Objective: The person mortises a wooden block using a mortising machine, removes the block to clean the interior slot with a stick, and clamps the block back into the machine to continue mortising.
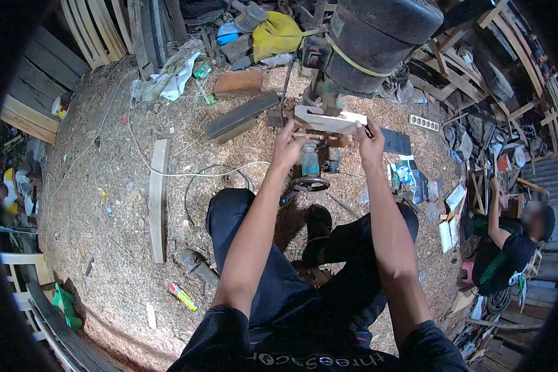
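A pale wooden board with a notch near its left end lies across the machine's work area. My left hand grips its left end and my right hand grips its right end, thumb on the near face. Right above the board is the lower head of a drill-press-like machine, under a large dark motor housing. Below the board stands the machine's green column with a round handwheel. Whether a bit touches the wood is hidden.
Wood shavings cover the ground. A long plank lies left, with a dark beam and a brown block farther back. A cable crosses the floor. A power strip lies right. Another person sits far right.
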